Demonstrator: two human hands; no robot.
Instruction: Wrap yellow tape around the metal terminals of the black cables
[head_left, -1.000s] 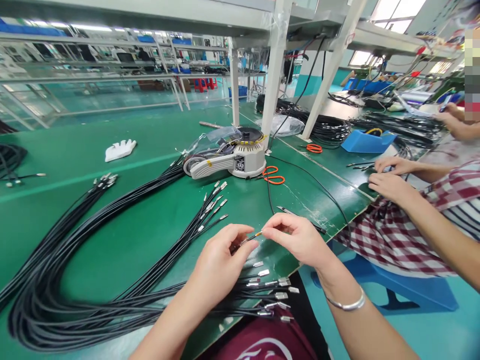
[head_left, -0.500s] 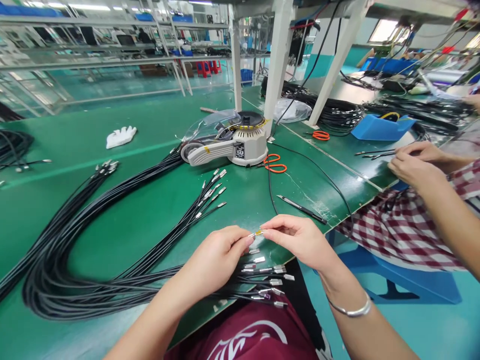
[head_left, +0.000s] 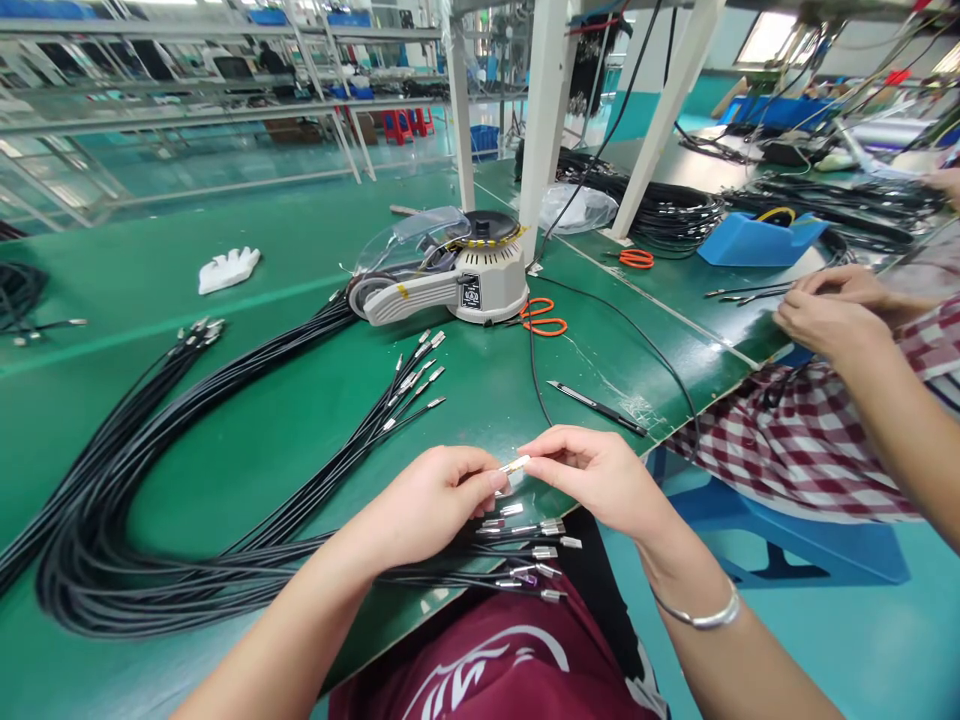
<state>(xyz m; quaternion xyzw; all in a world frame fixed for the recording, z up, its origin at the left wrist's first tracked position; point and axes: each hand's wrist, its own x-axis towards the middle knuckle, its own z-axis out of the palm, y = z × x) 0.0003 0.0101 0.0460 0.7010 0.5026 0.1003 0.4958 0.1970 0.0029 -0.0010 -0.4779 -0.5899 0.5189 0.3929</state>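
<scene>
My left hand (head_left: 431, 500) is closed, thumb against fingers, round the rear of a small metal cable connector (head_left: 514, 466). The connector points right, and a trace of yellow shows on it. From the other side, my right hand (head_left: 592, 475) pinches its tip between thumb and forefinger. Black cables (head_left: 225, 585) curve in a thick loop across the bench and pass under my left forearm. Their silver connector ends (head_left: 551, 527) lie below my hands at the bench edge. More cable ends (head_left: 420, 375) fan out beyond my left hand.
A tape dispenser (head_left: 487, 285) stands ahead, orange-handled scissors (head_left: 544, 318) beside it. A craft knife (head_left: 598, 408) lies beyond my right hand. A white glove (head_left: 229, 270) rests at the left. Bench posts (head_left: 541, 130) rise behind. At right, a co-worker's hands (head_left: 832, 310) hold cables.
The yellow piece between my fingertips shows less now, and more of the pale metal connector is visible. Both hands stay close together. The view has shifted slightly.
</scene>
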